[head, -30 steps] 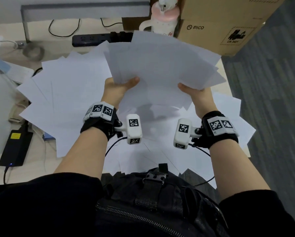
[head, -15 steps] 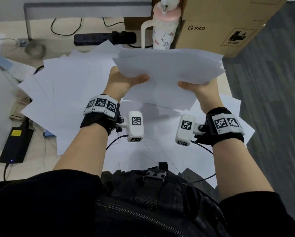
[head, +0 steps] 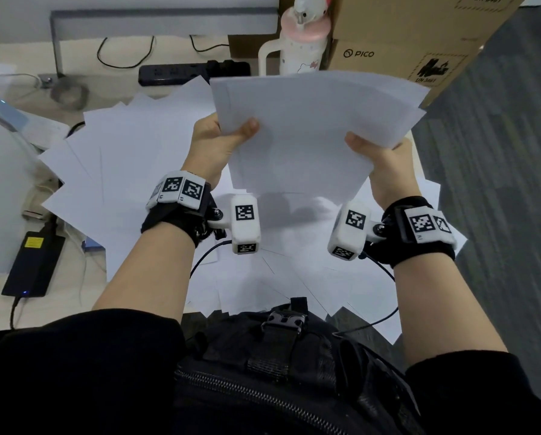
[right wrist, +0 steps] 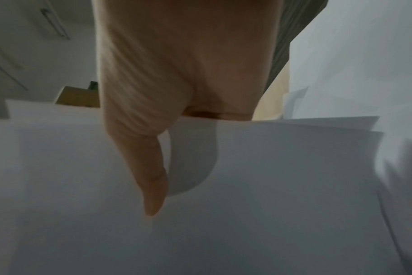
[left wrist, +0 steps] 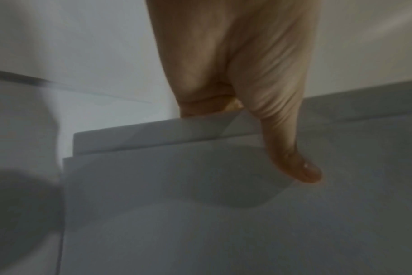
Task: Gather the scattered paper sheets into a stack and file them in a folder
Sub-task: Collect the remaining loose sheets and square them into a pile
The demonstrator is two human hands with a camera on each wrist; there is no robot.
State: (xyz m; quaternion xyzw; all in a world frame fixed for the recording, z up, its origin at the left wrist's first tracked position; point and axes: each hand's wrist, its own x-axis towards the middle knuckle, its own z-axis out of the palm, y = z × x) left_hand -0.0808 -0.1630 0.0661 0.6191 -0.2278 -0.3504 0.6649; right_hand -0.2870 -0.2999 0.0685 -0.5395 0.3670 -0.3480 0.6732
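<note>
A loose bundle of white paper sheets point(head: 313, 120) is held in the air above the desk, its edges uneven. My left hand point(head: 222, 136) grips its left edge, thumb on top and fingers hidden beneath. My right hand point(head: 376, 155) grips the right edge the same way. In the left wrist view the thumb point(left wrist: 292, 148) presses on the top sheet point(left wrist: 200, 204); in the right wrist view the thumb point(right wrist: 148, 167) lies across the sheets point(right wrist: 270, 186). Many more white sheets point(head: 131, 158) lie fanned over the desk below. No folder is recognisable.
A pink-lidded white mug point(head: 297, 42) and cardboard boxes point(head: 398, 42) stand at the back. A black power strip point(head: 194, 70) lies behind the sheets. A black power adapter point(head: 34, 262) sits at the left edge. Grey carpet point(head: 498, 183) lies to the right.
The fanned bundle in both hands has been drawn together into a tighter, squarer pile, and it has tilted and risen toward the boxes.
</note>
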